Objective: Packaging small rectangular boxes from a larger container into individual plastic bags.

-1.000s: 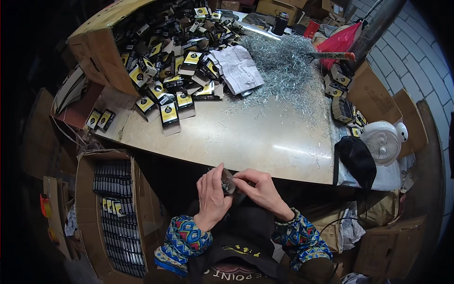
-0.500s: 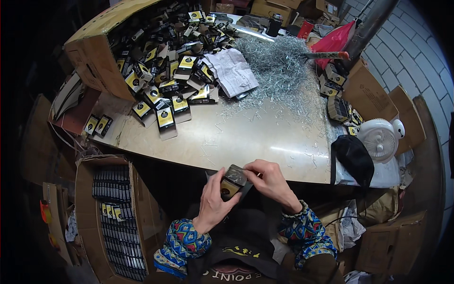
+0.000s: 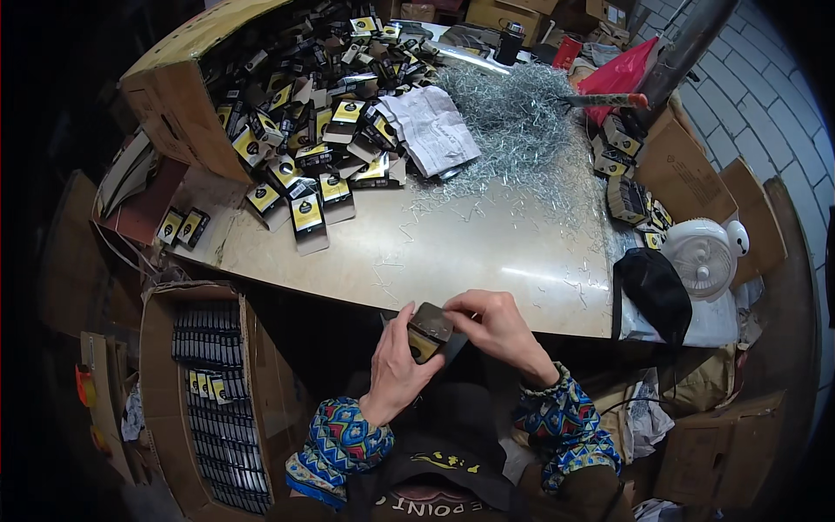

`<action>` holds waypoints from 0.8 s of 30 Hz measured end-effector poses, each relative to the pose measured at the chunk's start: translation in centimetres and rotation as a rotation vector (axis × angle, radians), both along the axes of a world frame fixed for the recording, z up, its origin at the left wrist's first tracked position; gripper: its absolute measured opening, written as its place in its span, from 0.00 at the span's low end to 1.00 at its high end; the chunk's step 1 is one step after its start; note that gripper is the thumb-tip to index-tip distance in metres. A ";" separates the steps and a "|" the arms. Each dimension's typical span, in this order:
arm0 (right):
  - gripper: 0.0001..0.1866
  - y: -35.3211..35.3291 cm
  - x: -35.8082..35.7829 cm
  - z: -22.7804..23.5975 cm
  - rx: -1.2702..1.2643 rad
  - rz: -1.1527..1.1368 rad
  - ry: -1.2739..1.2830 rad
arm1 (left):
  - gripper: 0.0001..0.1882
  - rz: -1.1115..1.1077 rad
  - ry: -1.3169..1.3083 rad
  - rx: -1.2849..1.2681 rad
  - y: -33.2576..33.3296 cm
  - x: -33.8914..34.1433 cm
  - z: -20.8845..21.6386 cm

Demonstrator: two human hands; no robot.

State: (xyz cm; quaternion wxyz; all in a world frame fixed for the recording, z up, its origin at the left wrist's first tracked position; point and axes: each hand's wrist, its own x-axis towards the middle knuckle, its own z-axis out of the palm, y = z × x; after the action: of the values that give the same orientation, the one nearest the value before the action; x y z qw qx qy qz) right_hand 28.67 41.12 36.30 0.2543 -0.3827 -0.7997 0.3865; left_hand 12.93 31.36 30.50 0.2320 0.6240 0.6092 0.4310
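My left hand (image 3: pixel 396 370) is wrapped around a small black and yellow carton (image 3: pixel 424 349), held tilted just off the table's near edge. A dark grey top face or flap (image 3: pixel 433 320) of the carton points up and away from me. At its right edge, the thumb and forefinger of my right hand (image 3: pixel 502 329) are pinched together. Whatever lies between those fingertips is too small to make out. Beyond both hands, a tangled heap of thin silvery metal pieces (image 3: pixel 513 113) lies on the table (image 3: pixel 487 235).
Many similar cartons (image 3: pixel 307 214) spill from a large cardboard box (image 3: pixel 178 117) on the left. Rows of cartons fill an open box (image 3: pixel 156 374) at lower left. White paper (image 3: pixel 432 130) lies beside the metal heap. A white fan (image 3: pixel 700 259) and black cloth (image 3: pixel 652 296) are at right.
My right fingertips have shifted slightly left along the carton's top edge. The carton's top looks darker and less shiny now. My left hand keeps its hold.
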 end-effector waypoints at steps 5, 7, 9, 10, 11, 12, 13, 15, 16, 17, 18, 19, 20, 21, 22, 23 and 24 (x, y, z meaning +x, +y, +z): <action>0.11 -0.4 0.0 -1.3 -0.106 -0.044 0.167 | 0.38 0.121 -0.120 -0.049 0.1 -0.1 -0.4; 0.13 -0.6 0.3 -1.6 0.312 0.086 0.127 | 0.39 0.124 -0.121 -0.052 0.0 -0.1 -0.4; 0.13 -1.6 -0.6 -1.8 0.357 0.119 0.068 | 0.39 0.119 -0.123 -0.055 0.0 0.1 -0.3; 0.13 -2.0 -1.0 -1.9 0.402 0.150 0.007 | 0.40 0.098 -0.099 -0.038 -0.1 0.3 -0.3; 0.14 -2.2 -1.0 -2.4 0.335 0.105 0.101 | 0.41 0.076 -0.076 -0.022 -0.1 0.4 -0.3; 0.14 -2.0 -0.6 -2.8 0.334 0.107 0.101 | 0.41 0.078 -0.076 -0.023 -0.2 0.3 -0.2; 0.14 -1.8 0.2 -3.1 0.258 0.065 0.167 | 0.42 0.088 -0.113 -0.038 -0.3 0.2 0.0; 0.15 -1.9 0.9 -3.4 0.154 -0.017 0.248 | 0.45 0.118 -0.134 -0.066 -0.2 0.0 0.0; 0.15 -2.2 0.7 -3.6 0.154 -0.018 0.247 | 0.45 0.117 -0.134 -0.066 -0.2 0.1 -0.1; 0.15 -2.5 0.1 -3.7 0.285 0.015 0.181 | 0.44 0.119 -0.137 -0.027 -0.2 0.3 -0.1; 0.15 -3.0 -0.4 -3.8 0.417 0.047 0.115 | 0.43 0.120 -0.139 0.014 -0.2 0.4 -0.1; 0.16 -3.6 -0.6 -4.3 0.259 0.042 0.123 | 0.43 0.119 -0.139 0.015 -0.2 0.4 -0.3; 0.16 -4.1 -0.9 -4.4 0.260 0.041 0.124 | 0.41 0.101 -0.083 0.078 -0.1 0.3 -0.8; 0.17 -4.7 -1.2 -4.4 0.056 -0.052 0.240 | 0.39 0.083 -0.029 0.138 -0.1 0.3 -0.9; 0.17 -5.1 -1.6 -4.4 -0.150 -0.145 0.354 | 0.39 0.083 -0.030 0.136 -0.2 0.4 -0.9; 0.19 -5.3 -1.9 -4.2 -0.110 -0.177 0.367 | 0.37 0.112 -0.041 0.043 -0.3 0.5 -0.7; 0.19 -5.3 -1.9 -4.4 -0.112 -0.175 0.367 | 0.35 0.144 -0.051 -0.050 -0.4 0.5 -0.5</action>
State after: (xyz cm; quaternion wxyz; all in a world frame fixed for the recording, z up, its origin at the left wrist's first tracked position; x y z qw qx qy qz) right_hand 26.76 35.86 31.86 0.4065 -0.3874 -0.6809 0.4701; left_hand 13.43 30.99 30.00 0.2312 0.5615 0.6569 0.4469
